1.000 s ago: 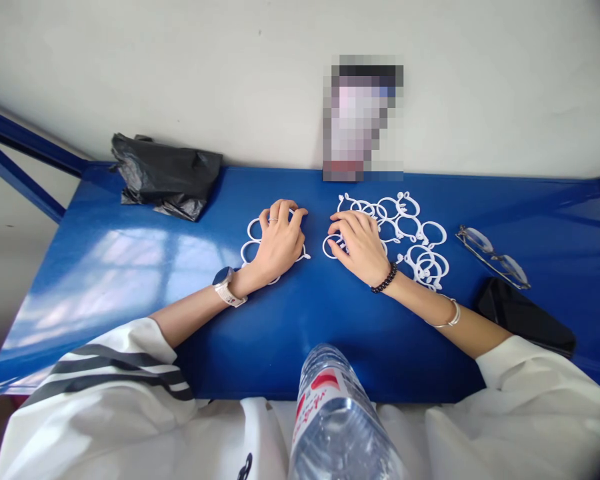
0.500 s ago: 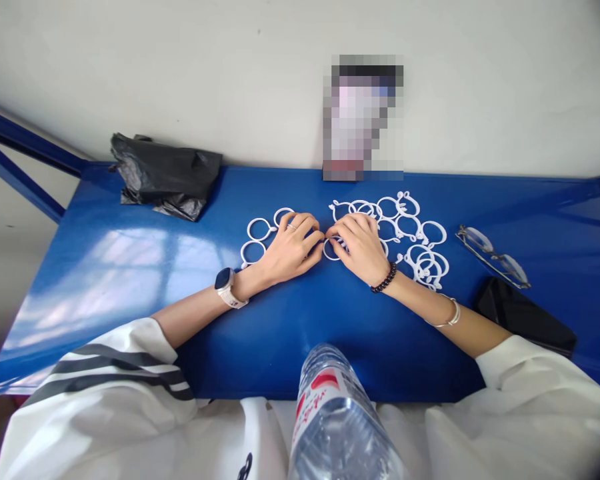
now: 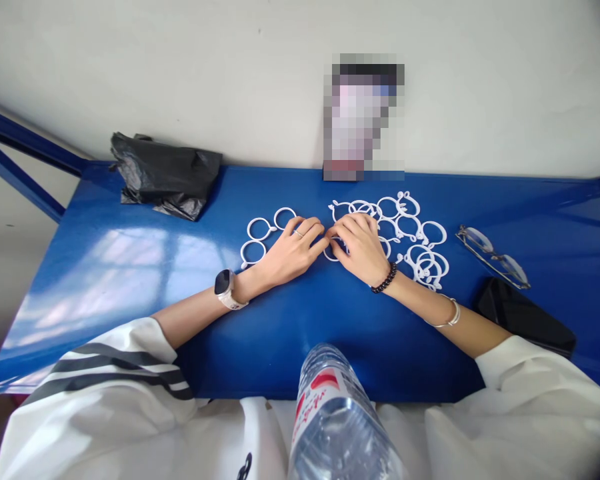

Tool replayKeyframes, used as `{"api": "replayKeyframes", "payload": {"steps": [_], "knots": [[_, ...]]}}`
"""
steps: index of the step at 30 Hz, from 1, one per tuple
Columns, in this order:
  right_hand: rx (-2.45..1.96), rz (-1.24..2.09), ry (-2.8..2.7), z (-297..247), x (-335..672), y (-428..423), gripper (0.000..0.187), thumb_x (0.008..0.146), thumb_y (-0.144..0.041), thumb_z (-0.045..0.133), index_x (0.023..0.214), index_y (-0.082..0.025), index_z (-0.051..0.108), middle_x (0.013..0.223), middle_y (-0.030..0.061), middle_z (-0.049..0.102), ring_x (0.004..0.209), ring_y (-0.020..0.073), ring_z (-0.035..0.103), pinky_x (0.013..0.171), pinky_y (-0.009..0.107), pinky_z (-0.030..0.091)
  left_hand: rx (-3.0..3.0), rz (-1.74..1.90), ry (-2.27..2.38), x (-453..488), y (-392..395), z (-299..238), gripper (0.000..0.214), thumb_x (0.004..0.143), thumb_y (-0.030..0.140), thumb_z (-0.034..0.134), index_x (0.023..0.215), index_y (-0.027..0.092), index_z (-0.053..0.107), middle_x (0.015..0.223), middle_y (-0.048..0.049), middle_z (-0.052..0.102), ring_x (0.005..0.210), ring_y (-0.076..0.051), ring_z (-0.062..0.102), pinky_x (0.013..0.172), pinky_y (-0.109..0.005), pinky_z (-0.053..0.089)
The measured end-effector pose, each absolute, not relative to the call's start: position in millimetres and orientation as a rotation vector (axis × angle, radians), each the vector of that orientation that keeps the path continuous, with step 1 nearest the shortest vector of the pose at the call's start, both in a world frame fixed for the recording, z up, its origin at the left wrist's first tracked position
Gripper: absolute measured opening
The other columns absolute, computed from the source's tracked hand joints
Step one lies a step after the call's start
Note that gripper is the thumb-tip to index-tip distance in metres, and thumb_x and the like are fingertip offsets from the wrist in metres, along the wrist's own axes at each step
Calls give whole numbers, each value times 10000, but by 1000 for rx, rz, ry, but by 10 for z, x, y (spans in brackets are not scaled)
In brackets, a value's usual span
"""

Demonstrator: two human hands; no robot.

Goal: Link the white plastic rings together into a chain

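Fingertips of both hands meet above the middle of the blue table point(image 3: 260, 340). With its fingers pinched, my left hand point(image 3: 296, 252) is at the left edge of a white plastic curtain ring point(image 3: 331, 258). My right hand point(image 3: 360, 245) is closed on that same ring from the right and covers much of it. The exact point of contact is hidden by the fingers. To the left of my left hand lie three more curtain rings point(image 3: 253, 264). Behind and to the right of my right hand spreads a loose pile of several rings with small eyelets point(image 3: 409, 228).
A black plastic bag point(image 3: 167, 173) lies at the back left. Glasses point(image 3: 494, 255) and a dark phone-like object point(image 3: 525, 317) are on the right. A clear water bottle point(image 3: 337, 420) stands close to my body. Against the wall leans a pixelated upright object point(image 3: 357, 120).
My left hand has shifted slightly to the right, closer to my right hand, so the nearest loose ring shows more fully. My right hand stays nearly in place.
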State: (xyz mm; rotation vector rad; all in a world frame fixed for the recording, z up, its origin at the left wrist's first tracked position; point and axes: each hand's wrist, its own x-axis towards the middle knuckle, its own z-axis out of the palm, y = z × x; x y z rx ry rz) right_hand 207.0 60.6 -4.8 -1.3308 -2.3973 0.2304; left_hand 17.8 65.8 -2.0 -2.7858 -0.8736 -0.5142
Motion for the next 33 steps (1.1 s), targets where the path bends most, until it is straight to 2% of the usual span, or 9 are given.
{"api": "replayKeyframes", "payload": {"steps": [4, 8, 12, 19, 25, 33], "knots": [[-1301, 220, -2388, -54, 2077, 602, 142, 936, -166, 479, 926, -205, 615, 958, 43, 653, 1026, 231, 514, 959, 410, 319, -2608, -378, -955, 167, 638, 31, 250, 956, 92, 375, 974, 107, 624, 1058, -156, 651, 1076, -276, 594, 886, -415, 489], [-1286, 216, -2381, -70, 2083, 599, 151, 936, -140, 477, 940, -206, 612, 953, 40, 651, 1016, 228, 510, 953, 405, 322, -2514, -416, -895, 179, 594, 96, 238, 948, 76, 391, 977, 104, 626, 1026, -141, 662, 1031, -260, 614, 869, -398, 500], [-1295, 210, -2392, -81, 2083, 598, 179, 929, -104, 455, 925, -193, 611, 954, 50, 646, 1003, 229, 506, 931, 402, 331, -2637, -437, -688, 207, 551, 81, 223, 951, 87, 400, 1011, 109, 614, 1055, -130, 654, 1045, -243, 599, 884, -381, 502], [-1280, 244, -2354, -78, 2090, 594, 187, 923, -95, 455, 896, -200, 607, 930, 39, 647, 990, 227, 511, 918, 396, 332, -2819, -427, -823, 213, 565, -35, 175, 949, 129, 425, 1017, 145, 586, 1053, -117, 614, 984, -236, 593, 839, -366, 516], [-1271, 276, -2351, -65, 2093, 600, 192, 919, -88, 451, 895, -204, 602, 934, 36, 654, 982, 227, 517, 907, 393, 337, -2908, -354, -872, 214, 576, -7, 202, 954, 343, 490, 1000, 167, 577, 1084, -124, 573, 1006, -253, 560, 877, -418, 498], [-1265, 275, -2354, -37, 2074, 604, 153, 941, -156, 459, 899, -203, 598, 928, 32, 670, 1004, 224, 533, 931, 396, 332, -2934, -420, -887, 208, 591, -24, 229, 961, 356, 472, 941, 159, 588, 1067, -124, 567, 994, -249, 549, 876, -412, 495]]}}
